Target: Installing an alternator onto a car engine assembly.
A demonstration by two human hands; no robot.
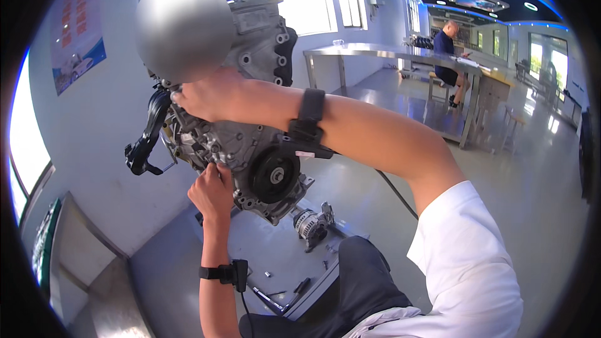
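Observation:
In front of me stands a grey metal engine (241, 134) with a black pulley (275, 173) on its near face. My right hand (210, 96) reaches across its upper part, fingers curled down by a black curved plastic part (150, 126). What those fingers grip is hidden. Lower down, my left hand (213, 191) is closed with its fingertips against the engine's left lower side, and I cannot make out what is in them. A round blurred patch covers the engine's upper left.
Below the engine, an alternator (310, 225) lies on a metal platform, with a ratchet wrench (268, 300) and small loose parts nearer me. A cable hangs from each wrist strap. Far right, a seated person (444, 50) is at a long metal table (375, 50).

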